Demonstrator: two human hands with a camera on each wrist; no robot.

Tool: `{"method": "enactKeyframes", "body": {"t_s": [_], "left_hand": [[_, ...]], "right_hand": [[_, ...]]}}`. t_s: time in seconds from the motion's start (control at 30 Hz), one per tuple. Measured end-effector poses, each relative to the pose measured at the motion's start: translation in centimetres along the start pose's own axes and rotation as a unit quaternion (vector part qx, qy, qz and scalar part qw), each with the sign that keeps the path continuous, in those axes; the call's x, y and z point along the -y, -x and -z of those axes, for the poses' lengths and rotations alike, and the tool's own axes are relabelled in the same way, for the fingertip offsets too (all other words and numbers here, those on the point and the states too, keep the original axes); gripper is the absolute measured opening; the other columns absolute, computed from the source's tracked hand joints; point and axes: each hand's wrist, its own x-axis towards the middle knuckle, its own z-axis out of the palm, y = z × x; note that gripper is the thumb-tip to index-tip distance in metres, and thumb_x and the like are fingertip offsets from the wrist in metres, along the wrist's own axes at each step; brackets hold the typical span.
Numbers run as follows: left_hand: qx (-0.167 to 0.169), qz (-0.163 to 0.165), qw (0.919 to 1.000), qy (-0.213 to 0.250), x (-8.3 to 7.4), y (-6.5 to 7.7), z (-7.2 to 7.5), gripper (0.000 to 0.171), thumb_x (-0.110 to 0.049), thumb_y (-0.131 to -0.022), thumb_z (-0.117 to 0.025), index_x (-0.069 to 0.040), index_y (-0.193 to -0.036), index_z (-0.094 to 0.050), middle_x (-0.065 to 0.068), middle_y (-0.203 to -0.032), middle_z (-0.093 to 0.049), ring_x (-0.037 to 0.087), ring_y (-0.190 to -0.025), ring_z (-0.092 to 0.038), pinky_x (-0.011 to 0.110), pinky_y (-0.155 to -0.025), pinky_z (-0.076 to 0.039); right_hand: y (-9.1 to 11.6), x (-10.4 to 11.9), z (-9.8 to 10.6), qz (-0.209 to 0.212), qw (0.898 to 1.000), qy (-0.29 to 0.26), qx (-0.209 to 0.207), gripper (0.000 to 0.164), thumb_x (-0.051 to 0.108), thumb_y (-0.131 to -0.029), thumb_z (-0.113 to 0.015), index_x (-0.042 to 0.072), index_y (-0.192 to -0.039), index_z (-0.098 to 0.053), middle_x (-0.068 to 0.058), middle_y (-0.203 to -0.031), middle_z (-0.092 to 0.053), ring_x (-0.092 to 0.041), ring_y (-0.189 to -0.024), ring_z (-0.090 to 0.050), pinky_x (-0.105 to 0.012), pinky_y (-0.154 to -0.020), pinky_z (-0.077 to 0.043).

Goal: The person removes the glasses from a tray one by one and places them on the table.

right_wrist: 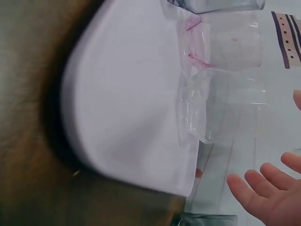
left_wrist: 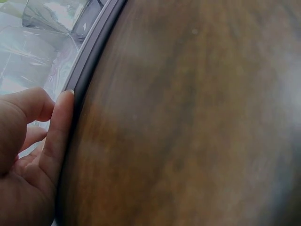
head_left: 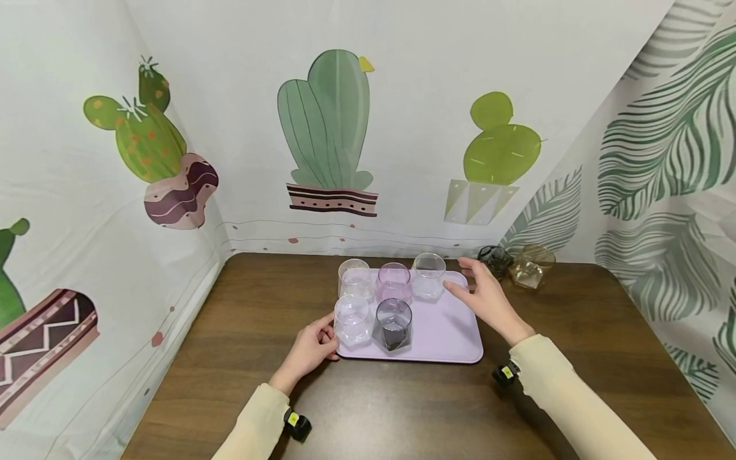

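A lilac tray [head_left: 443,332] lies on the wooden table, bearing several faceted glasses. My left hand [head_left: 313,345] holds the tray's left edge near its front corner; in the left wrist view a fingertip [left_wrist: 66,101] lies along the dark rim, close beside a clear glass [head_left: 352,322]. My right hand [head_left: 489,297], fingers spread and holding nothing, is over the tray's right side beside another clear glass [head_left: 429,278] at the back. A pink glass [head_left: 394,284] stands left of that one, with a grey glass [head_left: 393,326] in front and a further clear glass [head_left: 354,278] at back left.
Behind my right hand, off the tray, a dark glass [head_left: 494,259] and an amber-tinted glass [head_left: 531,268] are close together at the table's back edge. The brown table [head_left: 402,409] meets a cloth backdrop [head_left: 414,128] printed with cacti and leaves.
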Motion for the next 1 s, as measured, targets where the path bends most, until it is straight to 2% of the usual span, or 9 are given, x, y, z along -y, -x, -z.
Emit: {"method": "enactKeyframes", "body": {"t_s": [0.17, 0.33, 0.47, 0.6, 0.77, 1.0], "left_hand": [[-0.002, 0.001, 1.0, -0.001, 0.0, 0.0, 0.0, 0.066, 0.015, -0.08, -0.061, 0.01, -0.145, -0.051, 0.011, -0.087, -0.059, 0.008, -0.063, -0.062, 0.028, -0.055, -0.066], [-0.002, 0.002, 1.0, -0.005, 0.1, 0.1, 0.0, 0.065, 0.015, -0.081, -0.062, 0.011, -0.145, -0.051, 0.006, -0.086, -0.059, 0.008, -0.063, -0.062, 0.028, -0.055, -0.066], [-0.004, -0.001, 1.0, -0.003, 0.2, 0.1, 0.0, 0.065, 0.015, -0.081, -0.062, 0.011, -0.145, -0.051, 0.008, -0.087, -0.059, 0.008, -0.062, -0.062, 0.028, -0.055, -0.066], [-0.004, -0.001, 1.0, -0.005, 0.1, 0.1, 0.0, 0.064, 0.015, -0.082, -0.062, 0.011, -0.145, -0.051, 0.01, -0.087, -0.059, 0.008, -0.062, -0.062, 0.028, -0.055, -0.066], [-0.003, -0.003, 1.0, -0.005, -0.1, 0.2, 0.0, 0.064, 0.013, -0.083, -0.063, 0.01, -0.146, -0.051, 0.013, -0.086, -0.059, 0.008, -0.062, -0.062, 0.028, -0.054, -0.066], [-0.002, -0.003, 1.0, -0.003, -0.3, 0.1, 0.0, 0.065, 0.014, -0.082, -0.063, 0.01, -0.146, -0.051, 0.016, -0.088, -0.06, 0.009, -0.063, -0.063, 0.029, -0.054, -0.066]], "right_hand": [[-1.6, 0.0, -1.1, -0.013, 1.0, -0.002, 0.027, 0.08, 0.029, -0.096, -0.075, -0.008, -0.154, -0.035, -0.033, -0.151, -0.041, -0.05, -0.14, -0.043, -0.065, -0.11, -0.049], [-2.7, -0.3, -2.1, -0.014, 0.999, -0.006, 0.038, 0.084, 0.027, -0.093, -0.079, -0.009, -0.154, -0.034, -0.034, -0.15, -0.042, -0.051, -0.137, -0.045, -0.064, -0.11, -0.05], [-3.4, -0.4, -2.6, -0.016, 0.999, -0.017, 0.047, 0.087, 0.025, -0.092, -0.08, -0.008, -0.155, -0.032, -0.036, -0.148, -0.043, -0.053, -0.135, -0.048, -0.063, -0.109, -0.051], [-4.0, -0.5, -3.0, -0.029, 0.997, -0.019, 0.064, 0.09, 0.029, -0.092, -0.079, -0.005, -0.158, -0.029, -0.035, -0.154, -0.039, -0.053, -0.138, -0.045, -0.062, -0.111, -0.05], [-4.4, -0.3, -3.3, -0.049, 0.995, -0.02, 0.083, 0.09, 0.035, -0.093, -0.077, 0.0, -0.16, -0.028, -0.032, -0.16, -0.034, -0.054, -0.142, -0.039, -0.065, -0.118, -0.04], [-4.8, -0.4, -3.5, -0.059, 0.992, -0.046, 0.098, 0.095, 0.034, -0.092, -0.078, 0.002, -0.163, -0.023, -0.032, -0.161, -0.031, -0.053, -0.147, -0.031, -0.066, -0.122, -0.033]]}}
